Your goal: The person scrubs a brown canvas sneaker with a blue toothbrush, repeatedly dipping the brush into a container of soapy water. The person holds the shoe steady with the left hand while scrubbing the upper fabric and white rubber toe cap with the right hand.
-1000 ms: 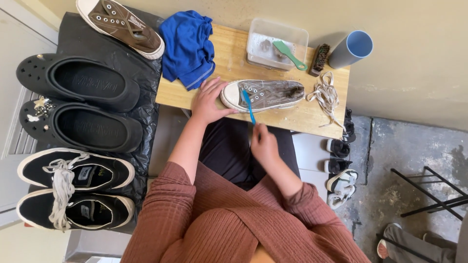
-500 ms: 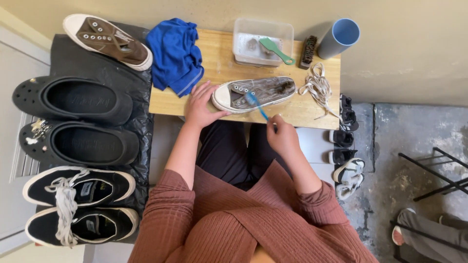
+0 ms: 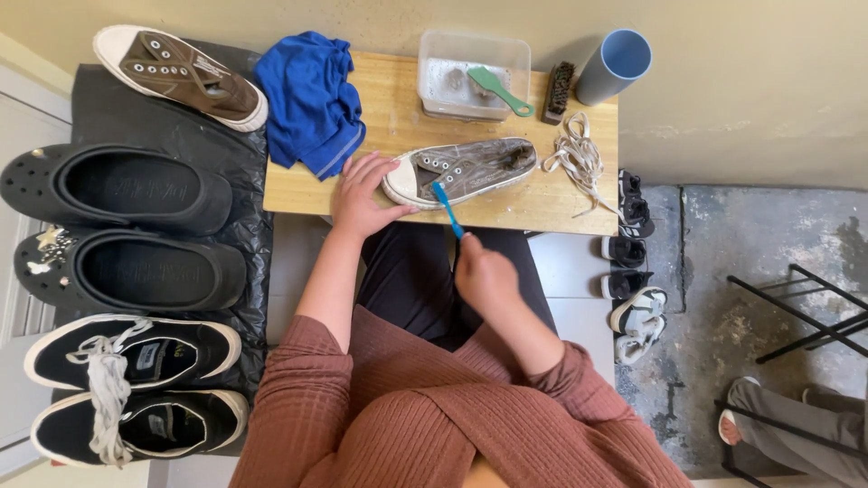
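The left hand [image 3: 362, 194] lay flat-fingered over the toe of a grey-brown sneaker [image 3: 461, 170], pinning it on its side near the front edge of the wooden table [image 3: 398, 126], sole turned toward the person so the rubber rim faced the brush. The right hand [image 3: 484, 276], fingers curled shut around the handle of a blue toothbrush [image 3: 447, 208], held it angled up so the bristles met the sole (just past the table's front edge). Loose white laces [image 3: 579, 163] sat beside the heel; a clear tub [image 3: 434, 63] with a green brush [image 3: 499, 89] stood at the back edge, a blue cloth [image 3: 307, 99] toward the left corner.
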